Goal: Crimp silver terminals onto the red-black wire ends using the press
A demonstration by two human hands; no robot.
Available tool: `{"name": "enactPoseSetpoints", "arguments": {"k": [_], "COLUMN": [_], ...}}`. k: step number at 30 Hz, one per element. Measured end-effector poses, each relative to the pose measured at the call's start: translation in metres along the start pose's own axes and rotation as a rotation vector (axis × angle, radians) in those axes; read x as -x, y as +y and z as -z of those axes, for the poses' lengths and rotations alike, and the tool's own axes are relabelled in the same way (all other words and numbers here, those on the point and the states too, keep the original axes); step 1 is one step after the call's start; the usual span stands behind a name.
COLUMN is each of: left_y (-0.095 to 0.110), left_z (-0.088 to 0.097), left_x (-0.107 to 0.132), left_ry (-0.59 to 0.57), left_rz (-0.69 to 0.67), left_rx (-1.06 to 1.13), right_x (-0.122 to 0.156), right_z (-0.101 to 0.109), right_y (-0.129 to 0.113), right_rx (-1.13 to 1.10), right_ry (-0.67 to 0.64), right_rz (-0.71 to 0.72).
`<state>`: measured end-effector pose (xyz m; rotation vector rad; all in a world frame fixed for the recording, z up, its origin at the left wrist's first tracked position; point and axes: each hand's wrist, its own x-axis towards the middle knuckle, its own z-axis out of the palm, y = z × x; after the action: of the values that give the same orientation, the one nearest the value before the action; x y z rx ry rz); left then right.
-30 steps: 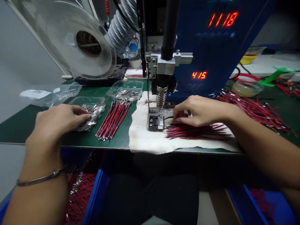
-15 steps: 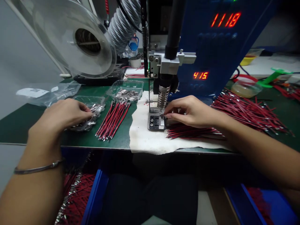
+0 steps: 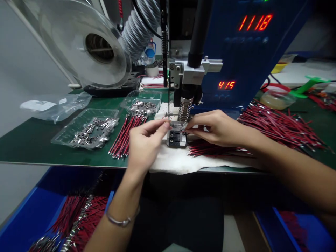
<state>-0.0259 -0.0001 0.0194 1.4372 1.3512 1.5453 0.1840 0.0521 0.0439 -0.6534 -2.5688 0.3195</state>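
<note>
My left hand (image 3: pixel 147 141) is at the left side of a small black fixture (image 3: pixel 175 138), thumb and forefinger pinched together; whatever they hold is too small to make out. At the fixture's right side, my right hand (image 3: pixel 216 127) pinches a thin red wire (image 3: pixel 183 131), its end over the fixture. Directly above stands the soldering head (image 3: pixel 185 108) with its coiled spring. A clear plastic tray (image 3: pixel 63 136) of small metal connectors (image 3: pixel 90 134) lies to the left. Beside it is a bundle of red and black wires (image 3: pixel 123 136) with metal ends.
More wires (image 3: pixel 202 148) lie under my right hand on a white cloth (image 3: pixel 173 162). A large wire pile (image 3: pixel 278 127) is at the right. Behind stands a blue machine (image 3: pixel 225 66) with red digits. A clear reel (image 3: pixel 78 45) is at back left; blue bins (image 3: pixel 34 206) sit below the table edge.
My left hand has moved right from the connector tray to the fixture, uncovering the tray. My right hand stays by the fixture with the wire. The view has shifted slightly.
</note>
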Motion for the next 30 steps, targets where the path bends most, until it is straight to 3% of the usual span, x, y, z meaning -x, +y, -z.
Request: {"name": "enactPoseSetpoints", "arguments": {"k": [3, 6, 17, 30], "left_y": [-0.012, -0.016, -0.018, -0.018], "left_z": [-0.017, -0.018, -0.018, -0.019], "left_x": [0.004, 0.006, 0.005, 0.005], "left_ry": [-0.044, -0.08, -0.078, -0.078], "left_rz": [0.116, 0.187, 0.134, 0.11], "left_rx": [0.168, 0.219, 0.24, 0.084], "right_x": [0.0, 0.0, -0.001, 0.001], "right_z": [-0.002, -0.003, -0.002, -0.005], "right_y": [-0.002, -0.002, -0.006, -0.009], "right_rx": [0.004, 0.028, 0.039, 0.048], "right_ry": [0.015, 0.03, 0.06, 0.089], "right_rz": [0.003, -0.015, -0.064, -0.159]}}
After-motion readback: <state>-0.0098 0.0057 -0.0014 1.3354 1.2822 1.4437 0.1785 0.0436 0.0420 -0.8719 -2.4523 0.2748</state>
